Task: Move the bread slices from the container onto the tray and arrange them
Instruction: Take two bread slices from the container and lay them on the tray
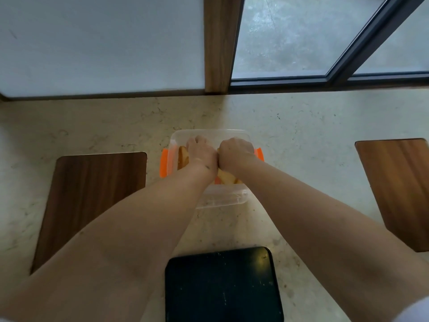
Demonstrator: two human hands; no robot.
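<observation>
Hands, left (201, 151) and right (235, 152), reach into the clear plastic container (222, 198) of golden bread slices (226, 177); finger state hidden. Next: lifting slices onto the bare black rectangular tray (222, 287).

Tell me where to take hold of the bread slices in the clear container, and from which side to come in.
Come from above: the clear container is open on top and its walls block the sides. The bread slices appear to stand on edge, so pinch the upper crusts, probably several together. Both the left hand and right hand already reach in this way.
</observation>
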